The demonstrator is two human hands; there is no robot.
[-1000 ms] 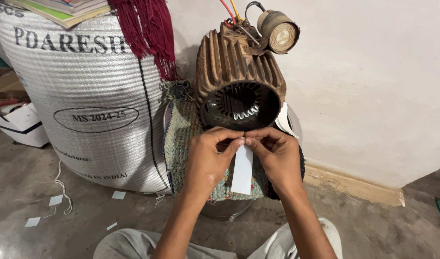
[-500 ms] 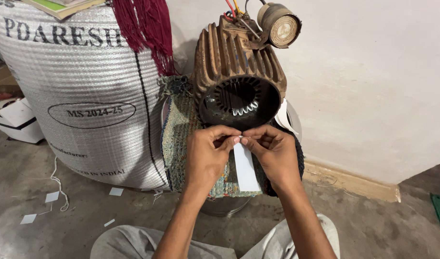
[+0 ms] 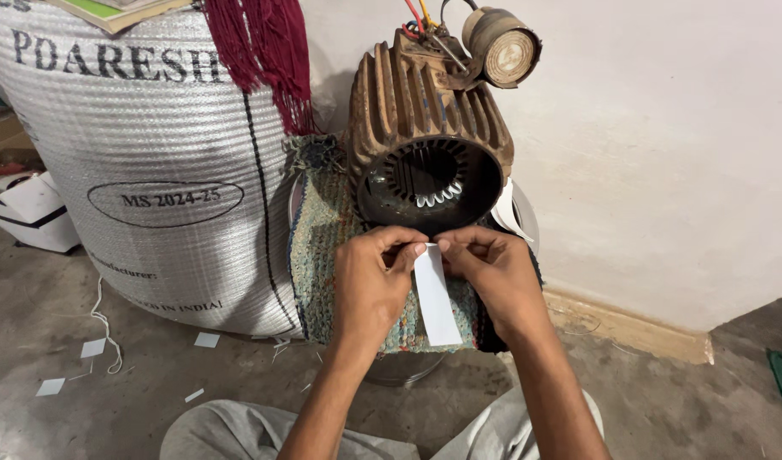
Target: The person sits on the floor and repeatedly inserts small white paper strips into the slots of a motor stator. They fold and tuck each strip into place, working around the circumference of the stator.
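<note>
A rusty brown finned motor housing (image 3: 425, 128) lies on its side on a woven cloth (image 3: 323, 247), its open bore facing me with several white slips in its lower slots. My left hand (image 3: 372, 281) and my right hand (image 3: 489, 273) meet just below the bore. Both pinch the top end of a narrow white paper strip (image 3: 435, 298) that hangs down between them. A round capacitor (image 3: 502, 43) and coloured wires sit on top of the housing.
A big white woven sack (image 3: 144, 162) stands at the left with dark red tassels (image 3: 267, 51) draped over it. White paper scraps (image 3: 92, 347) lie on the concrete floor. A plastered wall (image 3: 663, 145) rises right behind. My grey-trousered knees (image 3: 237, 430) are below.
The view has shifted slightly closer. Both hands stay on the strip's top end, and the strip's lower end has swung a little to the right.
</note>
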